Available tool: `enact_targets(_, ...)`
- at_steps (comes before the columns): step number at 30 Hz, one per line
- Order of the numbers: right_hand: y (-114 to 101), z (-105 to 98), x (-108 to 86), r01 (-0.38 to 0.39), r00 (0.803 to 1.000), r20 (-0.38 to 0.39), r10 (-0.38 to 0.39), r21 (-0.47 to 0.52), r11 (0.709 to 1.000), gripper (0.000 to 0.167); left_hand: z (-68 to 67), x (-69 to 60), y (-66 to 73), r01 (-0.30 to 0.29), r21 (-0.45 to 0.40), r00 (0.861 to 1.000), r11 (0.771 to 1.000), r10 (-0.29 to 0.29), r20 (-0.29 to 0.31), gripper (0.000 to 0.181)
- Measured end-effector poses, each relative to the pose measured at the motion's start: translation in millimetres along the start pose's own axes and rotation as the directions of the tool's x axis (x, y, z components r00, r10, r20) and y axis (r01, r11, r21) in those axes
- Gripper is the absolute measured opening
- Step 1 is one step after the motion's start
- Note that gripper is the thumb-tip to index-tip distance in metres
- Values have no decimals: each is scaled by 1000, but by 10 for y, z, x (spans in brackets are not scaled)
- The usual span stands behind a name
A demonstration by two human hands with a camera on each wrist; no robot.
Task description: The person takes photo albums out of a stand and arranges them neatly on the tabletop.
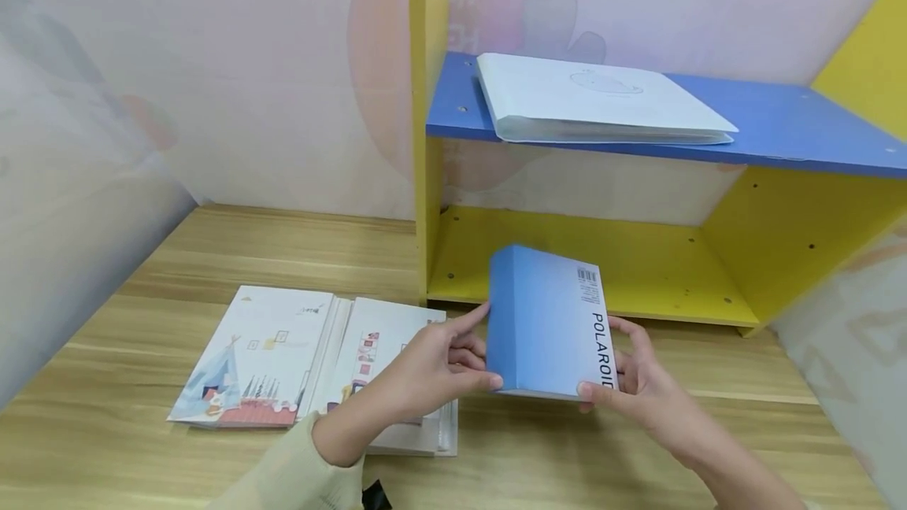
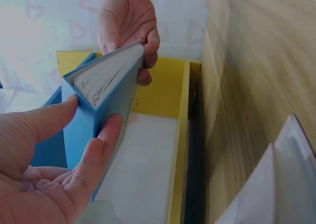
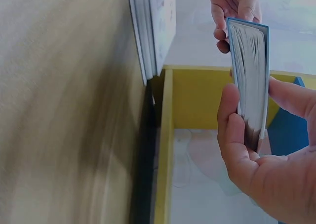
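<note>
Both hands hold a blue photo album [image 1: 549, 321] marked "POLAROID", raised in front of the low yellow shelf. My left hand [image 1: 442, 356] grips its spine side, thumb on the near corner in the head view. At the opposite side, my right hand [image 1: 634, 380] pinches the edge with its thumb on the cover and fingers behind. Seen in the left wrist view, the album [image 2: 116, 95] is tilted and shows its white page edges. Its pages [image 3: 252, 70] also face the right wrist view, between thumb and fingers.
White illustrated covers [image 1: 269, 368] lie on the wooden table [image 1: 127, 360] at left, by my left forearm; one album or two, I cannot tell. A white album [image 1: 588, 101] lies on the blue shelf board [image 1: 786, 124]. Below it is the yellow bottom board [image 1: 659, 258]; a yellow upright [image 1: 425, 179] bounds its left.
</note>
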State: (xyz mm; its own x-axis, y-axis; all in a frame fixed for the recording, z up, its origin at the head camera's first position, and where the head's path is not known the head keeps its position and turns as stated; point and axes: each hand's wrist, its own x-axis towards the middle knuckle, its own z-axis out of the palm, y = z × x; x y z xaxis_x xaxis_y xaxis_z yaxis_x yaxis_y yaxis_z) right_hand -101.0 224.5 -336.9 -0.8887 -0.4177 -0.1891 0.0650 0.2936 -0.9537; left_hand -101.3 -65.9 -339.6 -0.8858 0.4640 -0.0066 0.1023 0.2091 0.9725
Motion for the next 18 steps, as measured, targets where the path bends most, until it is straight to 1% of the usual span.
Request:
enact_targets(2, 21, 28, 3, 5, 1000, 10, -5, 7, 1000, 94, -5, -18, -16, 17, 6, 1000, 1000, -17, -2, 87)
enact_targets(7, 74, 95, 0, 18, 999, 36, -19, 17, 1000, 94, -27, -61, -72, 33, 10, 999, 999, -33, 14, 86)
enact_targets(12, 106, 147, -1, -7, 999, 47, 6, 21, 1000, 97, -37, -102, -111, 59, 24, 998, 998, -59, 30, 87)
enact_targets(18, 136, 178, -6, -20, 999, 48, 19, 18, 1000, 98, -30, -133, -146, 68, 29, 997, 997, -70, 43, 87)
